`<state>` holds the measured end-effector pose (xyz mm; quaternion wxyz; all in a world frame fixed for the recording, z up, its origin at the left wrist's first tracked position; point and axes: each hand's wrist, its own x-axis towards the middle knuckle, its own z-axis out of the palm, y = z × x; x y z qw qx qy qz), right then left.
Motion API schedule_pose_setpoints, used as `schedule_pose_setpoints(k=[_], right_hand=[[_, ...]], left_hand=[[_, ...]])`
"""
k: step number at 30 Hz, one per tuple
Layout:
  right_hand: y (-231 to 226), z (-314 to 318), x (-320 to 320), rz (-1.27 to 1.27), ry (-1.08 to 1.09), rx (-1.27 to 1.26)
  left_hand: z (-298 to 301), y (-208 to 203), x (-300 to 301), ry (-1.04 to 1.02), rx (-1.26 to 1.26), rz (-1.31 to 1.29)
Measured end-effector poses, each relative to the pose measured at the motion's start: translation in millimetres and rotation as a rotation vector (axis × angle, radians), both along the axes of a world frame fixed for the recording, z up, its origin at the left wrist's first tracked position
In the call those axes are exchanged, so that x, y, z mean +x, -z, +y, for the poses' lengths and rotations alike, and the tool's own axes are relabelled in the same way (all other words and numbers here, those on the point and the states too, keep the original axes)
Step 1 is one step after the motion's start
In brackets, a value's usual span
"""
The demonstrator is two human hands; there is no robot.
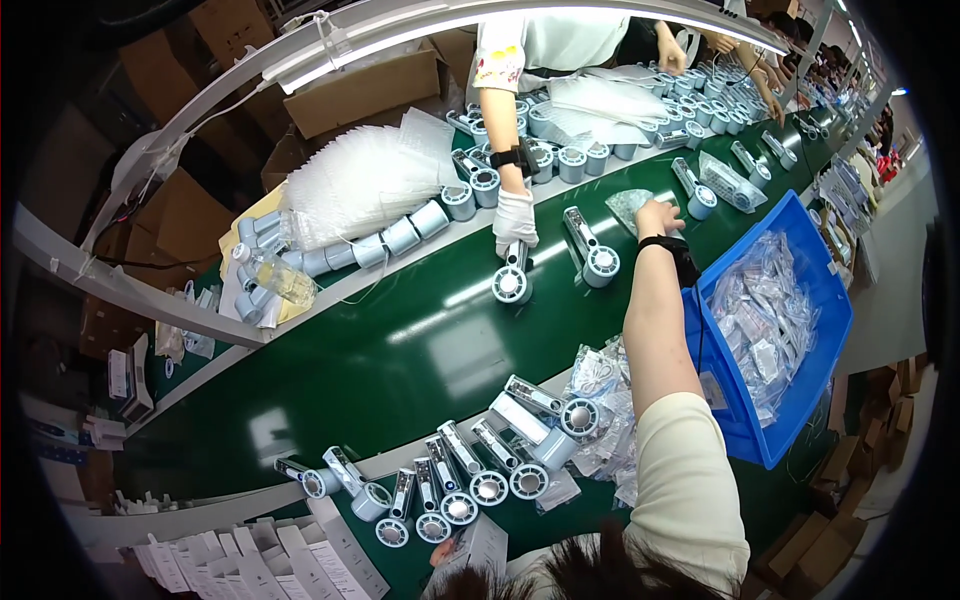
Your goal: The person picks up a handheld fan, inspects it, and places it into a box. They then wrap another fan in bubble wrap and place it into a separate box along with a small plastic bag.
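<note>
My right arm stretches across the green conveyor belt (pixel 400 350), and my right hand (pixel 660 217) is closed at the edge of a clear bubble-wrap bag (pixel 627 207). Something pale shows inside the bag. Close to that hand lie two light-blue handheld devices with round grilled heads, like small fans: one fan (pixel 602 262) on the near left, another fan (pixel 702 203) on the right. At the lower edge, only part of my left hand (pixel 440 553) shows, its fingers against a small white box (pixel 482 546); my hair hides the rest.
Several fans (pixel 488 488) line the near ledge beside clear bags of accessories (pixel 605 440). A blue bin (pixel 775 440) of bagged parts stands at right, white boxes (pixel 270 560) at lower left. Opposite, a co-worker's gloved hand (pixel 515 222) grips a fan near stacked bubble-wrap sleeves (pixel 360 180).
</note>
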<state>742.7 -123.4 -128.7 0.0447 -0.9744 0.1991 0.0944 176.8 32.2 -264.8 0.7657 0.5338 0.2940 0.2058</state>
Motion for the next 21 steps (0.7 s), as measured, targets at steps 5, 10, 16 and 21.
schedule_pose_setpoints(k=[5, 10, 16, 21], right_hand=[[11, 7, -29, -0.056, -0.172, 0.059], [-57, 29, -49, -0.308, -0.328, 0.343], [-173, 31, -158, -0.504, -0.603, 1.578], [-181, -22, -309, 0.206, -0.305, 2.188]], left_hand=[[-10, -15, -11, -0.010, -0.139, -0.048], [-38, -38, -49, -0.037, -0.286, -0.096], [-85, -79, -124, -0.035, 0.025, -0.010], [-71, -141, -100, -0.098, 1.055, -0.185]])
